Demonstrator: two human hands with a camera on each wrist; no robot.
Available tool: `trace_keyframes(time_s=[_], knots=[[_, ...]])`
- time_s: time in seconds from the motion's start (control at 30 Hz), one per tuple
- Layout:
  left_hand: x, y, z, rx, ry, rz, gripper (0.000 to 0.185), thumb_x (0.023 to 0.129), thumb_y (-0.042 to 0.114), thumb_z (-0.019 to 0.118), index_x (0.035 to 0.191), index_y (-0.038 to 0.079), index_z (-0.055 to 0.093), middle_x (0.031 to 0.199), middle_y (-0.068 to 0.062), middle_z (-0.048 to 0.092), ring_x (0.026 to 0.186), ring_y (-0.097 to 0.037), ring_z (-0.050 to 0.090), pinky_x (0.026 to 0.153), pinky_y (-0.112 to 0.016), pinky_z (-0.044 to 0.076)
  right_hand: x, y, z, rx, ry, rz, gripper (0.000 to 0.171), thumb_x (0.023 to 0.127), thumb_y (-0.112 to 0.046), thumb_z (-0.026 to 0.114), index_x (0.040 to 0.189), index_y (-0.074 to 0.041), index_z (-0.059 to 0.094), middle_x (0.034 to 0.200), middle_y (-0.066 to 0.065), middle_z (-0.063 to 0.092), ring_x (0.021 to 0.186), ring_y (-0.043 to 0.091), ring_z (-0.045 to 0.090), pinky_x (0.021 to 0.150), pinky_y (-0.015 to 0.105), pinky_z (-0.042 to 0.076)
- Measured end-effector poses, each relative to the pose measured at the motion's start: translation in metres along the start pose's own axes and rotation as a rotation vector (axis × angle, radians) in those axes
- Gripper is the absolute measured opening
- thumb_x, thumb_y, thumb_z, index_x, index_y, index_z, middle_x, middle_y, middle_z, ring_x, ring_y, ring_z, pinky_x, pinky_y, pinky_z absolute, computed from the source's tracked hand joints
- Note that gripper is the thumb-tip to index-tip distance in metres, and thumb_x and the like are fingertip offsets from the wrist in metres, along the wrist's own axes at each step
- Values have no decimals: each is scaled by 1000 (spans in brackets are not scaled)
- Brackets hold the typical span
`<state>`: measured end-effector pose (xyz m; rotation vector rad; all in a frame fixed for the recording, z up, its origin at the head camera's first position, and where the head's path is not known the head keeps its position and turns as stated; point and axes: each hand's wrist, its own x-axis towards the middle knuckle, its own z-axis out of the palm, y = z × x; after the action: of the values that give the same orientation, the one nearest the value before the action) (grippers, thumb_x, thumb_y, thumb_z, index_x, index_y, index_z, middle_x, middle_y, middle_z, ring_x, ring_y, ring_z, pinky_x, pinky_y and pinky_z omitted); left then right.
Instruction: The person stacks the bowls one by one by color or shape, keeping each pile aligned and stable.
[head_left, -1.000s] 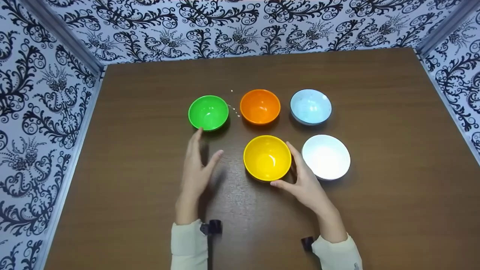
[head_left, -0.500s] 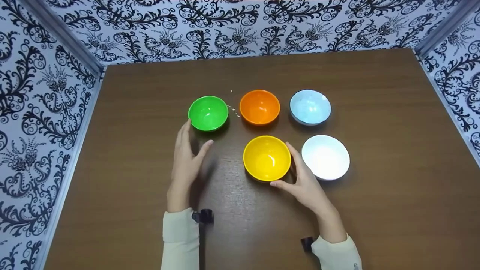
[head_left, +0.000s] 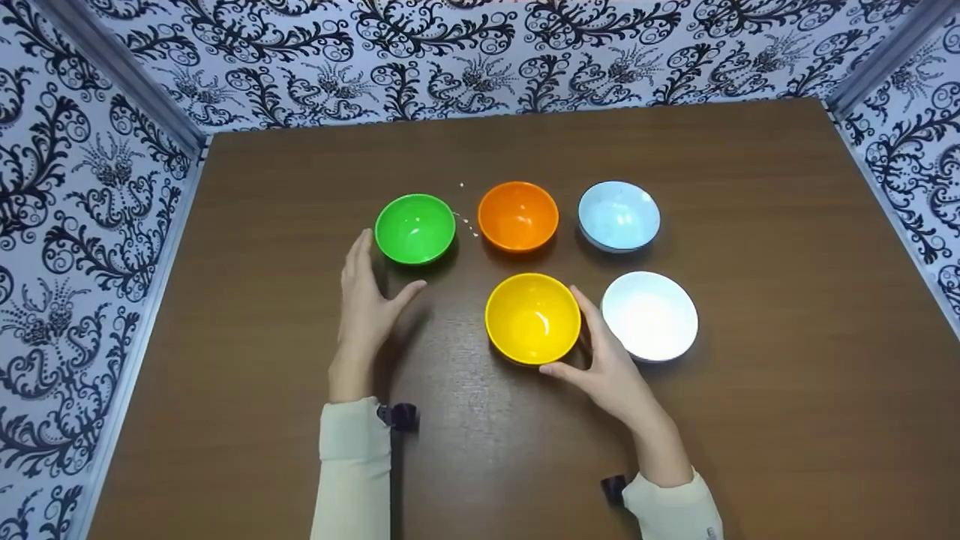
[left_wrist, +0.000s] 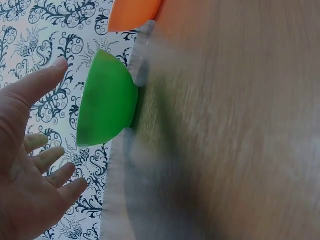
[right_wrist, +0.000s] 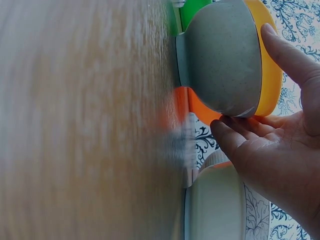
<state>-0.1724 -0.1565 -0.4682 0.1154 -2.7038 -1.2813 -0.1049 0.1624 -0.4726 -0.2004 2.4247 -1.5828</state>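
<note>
A yellow bowl sits nested in a grey speckled bowl, which shows under it in the right wrist view. My right hand holds this pair from the right, thumb at the near side and fingers round the far right. Just left of a green bowl is my left hand, its fingers extended and the thumb spread wide. In the left wrist view, a gap shows between that palm and the green bowl.
Behind the yellow bowl stand an orange bowl and a light blue bowl. A white bowl is close beside my right hand. Several tiny white grains lie between the green and orange bowls. Patterned walls edge the brown table.
My left hand has moved left and forward, from the green bowl's near side to its left side. The right hand stays at the yellow bowl.
</note>
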Motion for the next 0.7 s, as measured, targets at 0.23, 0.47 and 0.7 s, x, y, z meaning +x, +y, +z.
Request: trace_keyframes(time_s=[0.23, 0.47, 0.7], knots=[[9, -3, 3, 12, -36, -48, 108, 81, 35, 83, 160, 9, 14, 165, -15, 19, 153, -34, 18, 124, -55, 22, 0, 0, 0, -7, 1, 5, 109, 78, -39, 84, 160, -20, 15, 167, 0, 19, 154, 19, 22, 123, 39, 28], [15, -6, 7, -2, -70, -105, 114, 82, 40, 82, 161, 11, 6, 166, -17, 14, 155, -34, 14, 124, -55, 22, 0, 1, 0, 2, -1, 10, 109, 79, -38, 84, 160, -20, 14, 167, 0, 19, 154, 19, 22, 123, 37, 27], [20, -8, 12, -74, -59, -119, 113, 81, 37, 83, 160, 6, 8, 165, -18, 17, 154, -33, 19, 125, -51, 23, 0, 0, 0, -3, 3, 8, 109, 79, -39, 84, 160, -21, 15, 167, -1, 20, 154, 19, 23, 123, 38, 28]])
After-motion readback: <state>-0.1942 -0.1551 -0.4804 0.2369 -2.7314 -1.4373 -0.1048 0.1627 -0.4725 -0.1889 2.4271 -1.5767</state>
